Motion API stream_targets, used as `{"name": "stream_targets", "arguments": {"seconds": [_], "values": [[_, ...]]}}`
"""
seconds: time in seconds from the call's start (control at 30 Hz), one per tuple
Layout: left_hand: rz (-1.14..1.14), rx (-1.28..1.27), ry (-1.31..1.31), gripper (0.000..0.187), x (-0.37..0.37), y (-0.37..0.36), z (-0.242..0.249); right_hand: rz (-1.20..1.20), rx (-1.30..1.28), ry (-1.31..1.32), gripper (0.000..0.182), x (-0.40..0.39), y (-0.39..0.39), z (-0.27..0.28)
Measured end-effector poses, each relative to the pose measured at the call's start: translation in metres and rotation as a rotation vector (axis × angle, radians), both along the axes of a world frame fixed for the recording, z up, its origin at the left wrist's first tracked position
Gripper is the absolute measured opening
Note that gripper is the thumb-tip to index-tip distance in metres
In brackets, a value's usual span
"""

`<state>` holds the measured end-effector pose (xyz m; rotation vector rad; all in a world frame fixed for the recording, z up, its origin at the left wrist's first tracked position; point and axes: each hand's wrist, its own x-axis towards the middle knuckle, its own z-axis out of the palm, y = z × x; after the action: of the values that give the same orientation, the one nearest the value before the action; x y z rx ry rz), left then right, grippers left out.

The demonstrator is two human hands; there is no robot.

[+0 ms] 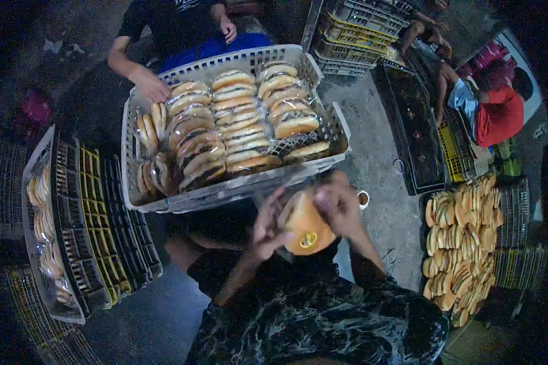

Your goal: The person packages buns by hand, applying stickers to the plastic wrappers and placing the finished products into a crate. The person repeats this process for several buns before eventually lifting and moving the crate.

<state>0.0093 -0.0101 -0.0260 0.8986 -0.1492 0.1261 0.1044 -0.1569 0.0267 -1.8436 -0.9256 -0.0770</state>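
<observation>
Between my hands, above my lap, is a round bread bun (309,226) with a small yellow mark near its lower edge. My left hand (270,230) is closed on the bun's left side, its fingers blurred. On the upper right side of the bun, my right hand (341,205) grips it with bent fingers. Just beyond my hands stands a white plastic crate (237,188) holding rows of filled buns (234,115) in clear wrapping. A co-worker's hand (150,84) touches the buns at the crate's upper left.
Stacked crates (97,225) stand at the left, the outer one with wrapped buns. More crates (356,36) rise at the back. Many unwrapped buns (460,249) are piled at the right. A person in red (499,115) sits behind a black tray (411,131). A small cup (363,199) is near my right hand.
</observation>
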Motion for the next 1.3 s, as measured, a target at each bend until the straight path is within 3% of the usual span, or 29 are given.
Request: {"name": "stream_targets", "arguments": {"seconds": [0.07, 0.1, 0.13, 0.17, 0.2, 0.23, 0.3, 0.33, 0.37, 0.4, 0.47, 0.5, 0.57, 0.6, 0.67, 0.7, 0.73, 0.8, 0.93, 1.0, 1.03, 1.07, 1.13, 1.2, 1.23, 1.27, 1.3], "values": [[0.03, -0.168, 0.146, 0.081, 0.002, 0.008, -0.001, -0.303, -0.022, 0.446, 0.016, 0.008, -0.015, -0.02], [0.065, -0.1, 0.099, 0.083, 0.005, 0.015, -0.014, -0.109, 0.222, 0.645, 0.018, -0.002, -0.006, -0.001], [0.095, -0.033, 0.054, 0.085, 0.011, 0.02, -0.015, 0.051, -0.031, 0.602, 0.019, -0.006, -0.011, 0.003], [0.127, -0.081, 0.091, 0.086, 0.01, 0.02, -0.015, 0.162, 0.078, 0.734, 0.019, -0.009, -0.008, 0.004], [0.031, -0.224, 0.054, 0.078, 0.014, 0.024, -0.012, 0.268, 0.196, 0.867, 0.022, -0.01, -0.003, 0.002], [-0.078, -0.196, 0.129, 0.075, 0.009, 0.031, 0.003, 0.254, 0.207, 0.88, 0.022, -0.005, -0.001, -0.006], [-0.168, -0.078, 0.197, 0.062, -0.001, 0.036, 0.012, 0.319, 0.442, 1.649, 0.015, 0.003, 0.002, -0.03], [-0.178, -0.076, 0.209, 0.062, 0.0, 0.029, 0.012, 0.31, 0.455, 1.656, 0.015, -0.003, 0.009, -0.014], [0.05, 0.06, 0.181, 0.061, 0.005, 0.017, 0.012, 0.257, 0.378, 1.574, 0.015, -0.009, 0.015, 0.008], [0.279, 0.194, 0.147, 0.062, 0.008, 0.009, 0.012, 0.229, 0.379, 1.467, 0.016, -0.008, 0.02, -0.003], [0.24, 0.169, 0.154, 0.053, 0.006, 0.008, 0.012, 0.19, 0.382, 1.365, 0.018, -0.002, 0.02, -0.025], [0.211, 0.145, 0.159, 0.044, 0.004, 0.009, 0.013, 0.273, 0.333, 1.064, 0.019, 0.003, 0.019, -0.019], [0.201, 0.12, 0.144, 0.029, 0.001, 0.007, 0.013, 0.135, 0.312, 0.412, 0.021, -0.004, 0.021, -0.005], [0.199, 0.119, 0.15, 0.029, 0.001, 0.006, 0.014, 0.132, 0.311, 0.419, 0.021, -0.002, 0.019, 0.003], [0.072, -0.172, 0.044, 0.025, 0.003, 0.005, 0.015, 0.425, 0.109, 0.303, 0.022, 0.003, 0.013, 0.008], [0.261, 0.016, 0.231, 0.021, 0.002, -0.002, 0.021, 0.392, 0.103, 0.413, 0.024, 0.001, 0.013, 0.007], [0.256, 0.019, 0.234, 0.021, 0.002, 0.0, 0.027, 0.386, 0.106, 0.415, 0.024, -0.004, 0.014, 0.007], [0.113, 0.329, 0.41, 0.02, 0.004, 0.007, 0.041, 0.391, 0.284, 0.821, 0.025, -0.01, 0.015, 0.008], [0.029, 0.058, 0.369, 0.02, 0.015, 0.01, 0.033, 0.331, 0.252, 0.821, 0.018, -0.016, 0.022, 0.0], [0.144, 0.537, 0.515, 0.019, 0.009, 0.005, 0.035, 0.119, 0.224, 0.693, 0.012, -0.019, 0.026, -0.002], [0.204, -0.006, 0.192, 0.019, 0.004, 0.0, 0.02, -0.009, 0.288, 0.61, 0.008, -0.021, 0.03, -0.009], [0.191, -0.001, 0.204, 0.019, 0.001, -0.004, 0.007, -0.022, 0.295, 0.621, 0.008, -0.021, 0.029, -0.011], [0.47, 0.629, 0.251, 0.017, -0.001, -0.013, 0.008, 0.023, -0.041, 0.415, 0.005, -0.02, 0.026, -0.014], [0.428, 0.689, 0.24, 0.013, -0.001, -0.004, -0.004, 0.052, 0.017, 0.393, 0.006, -0.019, 0.025, -0.027], [0.354, 0.595, 0.247, 0.014, -0.003, -0.001, -0.015, 0.074, -0.059, 0.3, 0.008, -0.02, 0.024, -0.031], [0.317, 0.663, 0.235, 0.013, -0.008, -0.001, -0.025, 0.098, -0.135, 0.205, 0.01, -0.021, 0.021, -0.033], [0.28, 0.731, 0.221, 0.012, -0.008, -0.002, -0.024, 0.145, -0.252, 0.279, 0.014, -0.021, 0.015, -0.031]]}}
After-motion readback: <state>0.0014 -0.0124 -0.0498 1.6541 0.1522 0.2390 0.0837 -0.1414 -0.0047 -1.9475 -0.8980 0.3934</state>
